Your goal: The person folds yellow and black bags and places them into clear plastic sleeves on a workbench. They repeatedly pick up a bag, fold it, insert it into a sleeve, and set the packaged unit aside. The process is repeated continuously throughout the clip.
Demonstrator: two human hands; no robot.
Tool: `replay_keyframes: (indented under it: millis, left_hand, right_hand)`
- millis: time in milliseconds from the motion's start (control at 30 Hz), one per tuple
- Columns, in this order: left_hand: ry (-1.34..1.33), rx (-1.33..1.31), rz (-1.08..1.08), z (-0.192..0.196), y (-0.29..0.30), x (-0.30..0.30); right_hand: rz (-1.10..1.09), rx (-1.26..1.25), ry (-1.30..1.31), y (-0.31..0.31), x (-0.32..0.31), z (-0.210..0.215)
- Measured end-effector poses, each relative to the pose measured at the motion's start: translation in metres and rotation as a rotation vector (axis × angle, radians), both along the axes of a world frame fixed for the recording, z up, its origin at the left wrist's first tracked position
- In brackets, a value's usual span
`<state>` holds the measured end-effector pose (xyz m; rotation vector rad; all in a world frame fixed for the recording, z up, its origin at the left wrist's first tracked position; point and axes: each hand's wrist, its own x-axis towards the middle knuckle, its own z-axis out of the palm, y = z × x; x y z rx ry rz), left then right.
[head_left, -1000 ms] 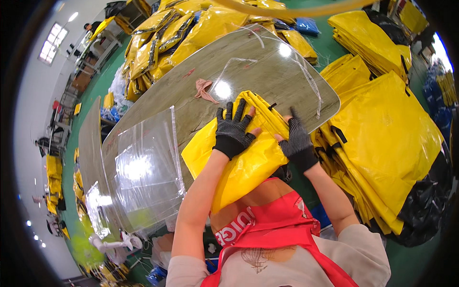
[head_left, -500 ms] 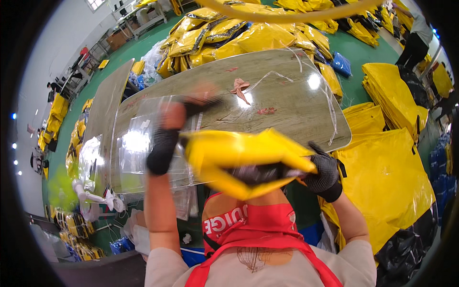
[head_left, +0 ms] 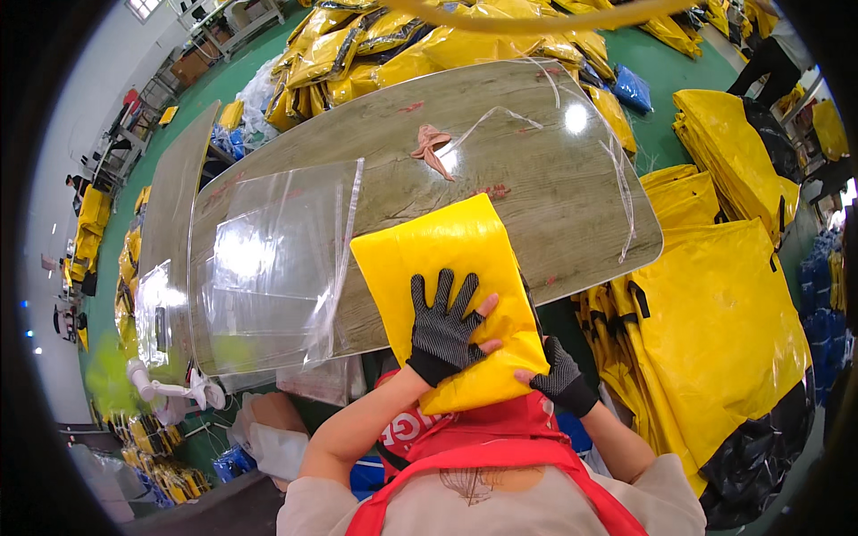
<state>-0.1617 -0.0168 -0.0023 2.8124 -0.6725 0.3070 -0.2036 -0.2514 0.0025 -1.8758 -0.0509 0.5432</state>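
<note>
One folded yellow sheet (head_left: 447, 237) lies over the tabletop's (head_left: 572, 205) near edge, against the person's apron (head_left: 500, 429); the left hand (head_left: 444, 330) rests palm-down on it, fingers fanned wide and gripping nothing, while the right hand (head_left: 561, 377) is at its lower right corner, thumb at the edge and fingers loosely bent, though whether it pinches the sheet I cannot tell. Left of the sheet, clear bags (head_left: 268, 241) lie flat, wood grain showing through, and past the far edge is a heap of yellow packs (head_left: 429, 54), apparently in glossy clear wrapping.
</note>
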Motion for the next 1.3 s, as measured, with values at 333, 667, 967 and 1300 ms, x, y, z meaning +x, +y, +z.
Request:
replay_keyframes:
  millis: [333, 667, 967, 1300]
  left_hand:
    - [-0.296, -0.254, 0.069, 0.005, 0.081, 0.269]
    - [0.154, -0.507, 0.083, -0.028, 0.193, 0.244]
    - [0.225, -0.101, 0.271, -0.033, 0.265, 0.116]
    - [0.078, 0.027, 0.028, -0.049, 0.165, 0.034]
  right_hand:
    - [-0.098, 0.463, 0.49, 0.002, 0.035, -0.02]
    - [-0.256, 0.547, 0.63, -0.028, 0.025, -0.047]
    - [-0.216, 0.728, 0.542, -0.015, 0.027, -0.038]
    - [-0.358, 0.623, 0.431, -0.041, 0.018, 0.014]
